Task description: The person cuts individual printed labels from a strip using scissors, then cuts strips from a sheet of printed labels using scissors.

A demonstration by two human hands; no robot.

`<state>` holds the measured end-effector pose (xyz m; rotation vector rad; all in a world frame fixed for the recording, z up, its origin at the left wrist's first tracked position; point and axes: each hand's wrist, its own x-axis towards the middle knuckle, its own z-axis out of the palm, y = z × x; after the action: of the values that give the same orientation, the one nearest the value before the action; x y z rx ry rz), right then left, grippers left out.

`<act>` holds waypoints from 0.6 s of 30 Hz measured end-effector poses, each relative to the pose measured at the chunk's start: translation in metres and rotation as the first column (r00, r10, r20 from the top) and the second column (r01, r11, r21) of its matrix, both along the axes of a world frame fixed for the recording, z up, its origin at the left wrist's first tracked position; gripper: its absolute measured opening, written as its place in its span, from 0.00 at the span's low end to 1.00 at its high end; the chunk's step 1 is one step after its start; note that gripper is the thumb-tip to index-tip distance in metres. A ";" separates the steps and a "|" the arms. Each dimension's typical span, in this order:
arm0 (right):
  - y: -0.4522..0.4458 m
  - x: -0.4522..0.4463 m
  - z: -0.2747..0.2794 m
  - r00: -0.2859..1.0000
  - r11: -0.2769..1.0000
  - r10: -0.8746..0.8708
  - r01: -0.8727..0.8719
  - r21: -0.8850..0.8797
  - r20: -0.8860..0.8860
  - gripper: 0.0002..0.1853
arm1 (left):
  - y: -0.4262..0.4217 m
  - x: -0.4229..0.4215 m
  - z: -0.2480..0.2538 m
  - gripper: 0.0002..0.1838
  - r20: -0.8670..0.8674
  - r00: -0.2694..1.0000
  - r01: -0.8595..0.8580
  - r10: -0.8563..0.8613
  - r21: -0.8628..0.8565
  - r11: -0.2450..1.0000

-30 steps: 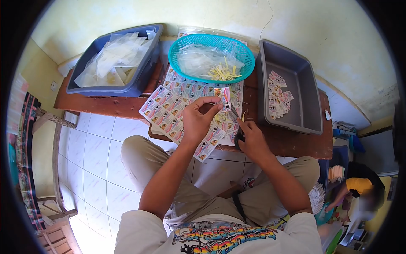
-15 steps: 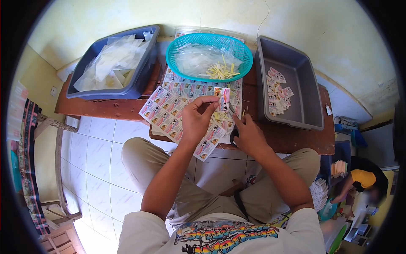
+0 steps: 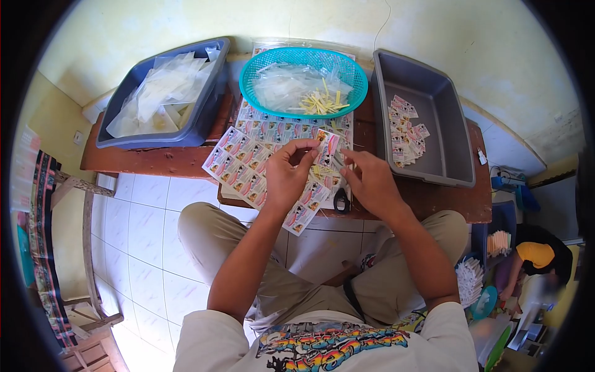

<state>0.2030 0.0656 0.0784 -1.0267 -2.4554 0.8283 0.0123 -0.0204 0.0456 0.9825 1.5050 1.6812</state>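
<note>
I'm seeing the left hand (image 3: 286, 183) pinching a small printed card (image 3: 326, 147) over the label sheets (image 3: 240, 162) on the tabletop (image 3: 427, 203). Right hand (image 3: 374, 185) is hovering just beside it; can't tell if it's gripping anything. Scissors' black handle (image 3: 341, 202) is showing below.

Printed card (image 3: 326, 147) between left fingers (image 3: 302, 144)
</note>
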 end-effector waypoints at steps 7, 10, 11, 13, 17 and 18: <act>0.009 -0.013 0.010 0.944 0.983 -0.121 0.070 -0.172 -0.308 0.18 | 0.000 0.001 0.001 0.11 -0.179 0.982 0.048 -0.054 -0.040 0.998; 0.013 -0.014 0.005 0.941 0.968 -0.131 0.054 -0.243 -0.312 0.16 | -0.002 0.001 0.005 0.11 -0.238 0.968 0.061 -0.074 -0.062 0.996; 0.012 -0.014 0.006 0.941 0.968 -0.132 0.054 -0.245 -0.312 0.16 | -0.002 0.000 0.004 0.11 -0.238 0.968 0.061 -0.074 -0.063 0.996; 0.011 -0.013 0.010 0.955 0.972 -0.121 0.059 -0.229 -0.269 0.15 | -0.002 0.000 0.002 0.11 -0.269 0.961 0.056 -0.062 -0.029 0.998; 0.014 -0.013 0.006 0.949 0.931 -0.181 0.081 -0.356 -0.258 0.14 | -0.005 0.001 0.007 0.12 -0.382 0.924 0.028 -0.029 -0.009 1.000; 0.015 -0.013 0.006 0.933 0.904 -0.210 0.072 -0.421 -0.292 0.13 | -0.004 0.002 0.010 0.15 -0.549 0.834 -0.004 0.058 0.099 0.995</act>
<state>0.1898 0.0804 0.0849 -1.0812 -1.9413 1.3744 0.0140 -0.0248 0.0557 1.6068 1.8155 1.5730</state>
